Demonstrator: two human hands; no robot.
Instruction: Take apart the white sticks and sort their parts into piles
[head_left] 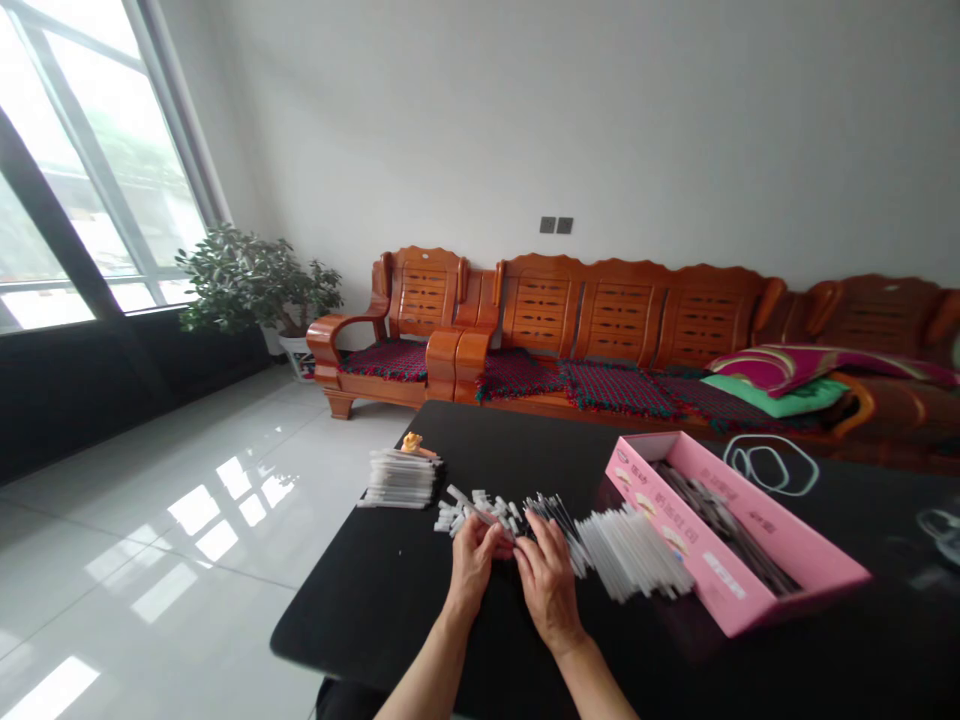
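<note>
My left hand (472, 562) is closed in a pinch on a slim whitish pen, mostly covered by the fingers. My right hand (551, 580) meets it from the other side, its fingers bent together at the pen's right end. Just beyond my left hand lies a loose pile of short white pen caps (448, 518). Thin dark-tipped pen refills (559, 515) fan out by my right fingertips. Farther right, clear pen barrels (634, 550) lie side by side. A stack of whitish pens (401, 478) sits at the table's left edge.
A pink box (724, 590) holding many dark slender pieces stands on the right of the black table (360, 610). Behind it lies a looped white cable (802, 465). A small orange figure (412, 441) is beside the pen stack. Wooden seats (544, 300) line the wall.
</note>
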